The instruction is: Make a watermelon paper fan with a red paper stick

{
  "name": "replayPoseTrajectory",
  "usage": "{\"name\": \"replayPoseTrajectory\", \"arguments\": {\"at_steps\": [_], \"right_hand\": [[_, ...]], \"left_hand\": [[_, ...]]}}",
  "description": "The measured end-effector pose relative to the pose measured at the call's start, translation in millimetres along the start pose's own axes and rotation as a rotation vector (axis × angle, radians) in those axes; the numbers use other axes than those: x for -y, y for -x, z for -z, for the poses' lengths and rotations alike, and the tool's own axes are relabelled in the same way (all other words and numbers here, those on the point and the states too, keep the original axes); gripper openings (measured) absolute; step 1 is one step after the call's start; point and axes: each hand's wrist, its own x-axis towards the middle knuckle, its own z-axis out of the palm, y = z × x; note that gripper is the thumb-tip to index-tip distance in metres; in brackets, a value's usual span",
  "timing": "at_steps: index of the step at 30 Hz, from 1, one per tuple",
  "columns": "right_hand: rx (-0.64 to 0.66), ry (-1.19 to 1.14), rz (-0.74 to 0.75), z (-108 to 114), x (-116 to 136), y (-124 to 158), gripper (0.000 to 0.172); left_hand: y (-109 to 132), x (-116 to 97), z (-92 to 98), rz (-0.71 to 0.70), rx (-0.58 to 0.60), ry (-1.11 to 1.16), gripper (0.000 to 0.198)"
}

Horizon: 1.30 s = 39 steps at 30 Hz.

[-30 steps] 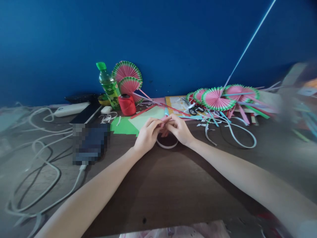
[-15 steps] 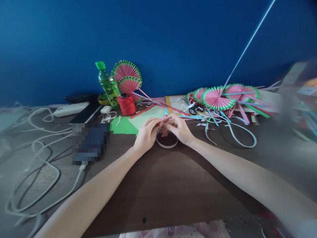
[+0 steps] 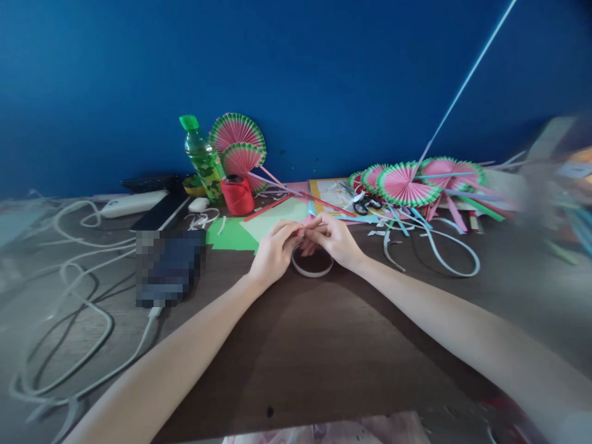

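Note:
My left hand [image 3: 277, 248] and my right hand [image 3: 335, 242] meet over the middle of the dark table [image 3: 296, 351]. Both are closed, their fingertips pinched together. A thin whitish strip bent into a ring [image 3: 313, 274] hangs below the fingers, its upper part hidden behind them. The fingers of both hands pinch this strip where its ends seem to meet. Something small and pink shows at the fingertips, too small to make out. Just behind the left hand lie light green paper [image 3: 266, 217] and bright green paper [image 3: 231, 237].
Round pink and green paper fans [image 3: 409, 184] lie at the right by scissors [image 3: 363, 205] and curled paper strips [image 3: 456, 271]. A green bottle [image 3: 203, 163] and a red spool of thread [image 3: 237, 196] stand back left. A phone [image 3: 171, 268] with a white cable [image 3: 111, 370] lies left.
The hands stay in the same place around the ring, with only tiny finger movements. The whole view has shifted very slightly.

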Motion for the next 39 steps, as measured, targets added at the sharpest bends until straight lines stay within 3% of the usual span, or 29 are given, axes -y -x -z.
{"name": "replayPoseTrajectory", "arguments": {"at_steps": [13, 23, 31, 39], "right_hand": [[0.009, 0.013, -0.030, -1.7, 3.7, 0.3, 0.033], [-0.008, -0.023, -0.007, -5.4, 3.4, 2.9, 0.034], [-0.057, 0.022, -0.009, -6.6, 1.6, 3.6, 0.023], [-0.117, 0.130, 0.101, -6.9, -0.9, 2.7, 0.013]], "left_hand": [[1.2, -0.1, 0.1, -0.001, 0.007, -0.035, 0.013], [2.2, -0.3, -1.0, -0.082, -0.019, -0.083, 0.013], [3.7, -2.7, -3.4, -0.108, 0.033, -0.060, 0.016], [-2.4, 1.0, -6.7, 0.217, -0.098, 0.068, 0.008]]}}
